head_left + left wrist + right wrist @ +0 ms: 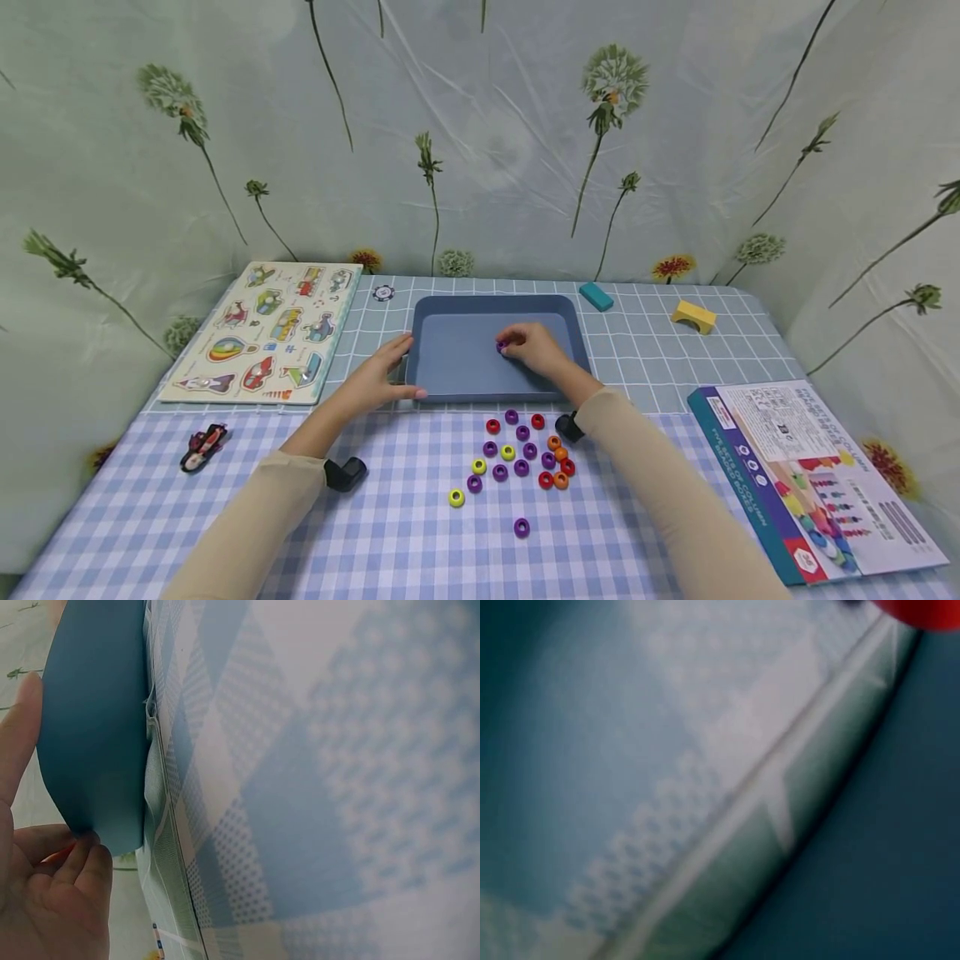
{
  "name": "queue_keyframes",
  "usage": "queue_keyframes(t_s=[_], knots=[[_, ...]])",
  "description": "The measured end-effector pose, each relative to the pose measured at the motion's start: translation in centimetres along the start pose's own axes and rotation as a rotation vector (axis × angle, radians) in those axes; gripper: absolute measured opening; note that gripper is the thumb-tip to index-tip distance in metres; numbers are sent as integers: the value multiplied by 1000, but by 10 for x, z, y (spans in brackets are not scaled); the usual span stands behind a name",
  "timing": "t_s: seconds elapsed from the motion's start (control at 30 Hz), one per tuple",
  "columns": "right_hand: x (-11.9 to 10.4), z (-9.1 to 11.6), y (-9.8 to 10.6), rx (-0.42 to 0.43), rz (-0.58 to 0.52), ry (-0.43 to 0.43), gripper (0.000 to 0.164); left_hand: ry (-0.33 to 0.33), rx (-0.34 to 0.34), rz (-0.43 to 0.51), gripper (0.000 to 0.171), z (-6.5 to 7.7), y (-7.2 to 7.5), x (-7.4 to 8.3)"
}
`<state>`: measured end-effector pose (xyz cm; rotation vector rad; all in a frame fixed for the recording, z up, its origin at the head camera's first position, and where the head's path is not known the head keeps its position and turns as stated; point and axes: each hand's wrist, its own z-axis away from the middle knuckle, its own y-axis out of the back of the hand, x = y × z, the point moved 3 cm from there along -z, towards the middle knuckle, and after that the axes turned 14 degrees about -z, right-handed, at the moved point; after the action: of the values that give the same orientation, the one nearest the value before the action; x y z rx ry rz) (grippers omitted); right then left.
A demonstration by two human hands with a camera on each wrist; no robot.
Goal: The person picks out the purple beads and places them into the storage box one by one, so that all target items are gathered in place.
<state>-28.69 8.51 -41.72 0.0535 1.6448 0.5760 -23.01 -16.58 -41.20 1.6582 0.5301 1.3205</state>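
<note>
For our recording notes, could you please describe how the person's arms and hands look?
The left sleeve and right sleeve are plain beige, with a small black device at each wrist. The left hand and right hand wear no gloves.

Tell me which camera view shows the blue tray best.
The head view: it shows the blue tray from above, rim and floor together, partly covered by the right hand. The left wrist view shows only its outer side; the right wrist view, just a blurred part.

The beads [521,461] look glossy, the tray [457,350] smooth matt plastic, the tablecloth [360,533] woven fabric.
</note>
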Motion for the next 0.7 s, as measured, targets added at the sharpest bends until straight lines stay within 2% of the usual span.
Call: queue_keyframes(t_s=[0.17,0.3,0.37,0.6,0.7], knots=[[-4,1,0,-8,12,-15,20,7,0,-8,99,0,0,0],[-14,7,4,-12,-58,-12,28,7,1,-13,100,0,-1,0],[-23,13,7,-16,-103,16,30,7,0,-21,100,0,-1,0],[-74,66,16,-68,-238,160,25,0,-5,-27,101,1,-1,0],[-78,86,14,-126,-237,169,25,4,-6,-34,100,1,0,0]])
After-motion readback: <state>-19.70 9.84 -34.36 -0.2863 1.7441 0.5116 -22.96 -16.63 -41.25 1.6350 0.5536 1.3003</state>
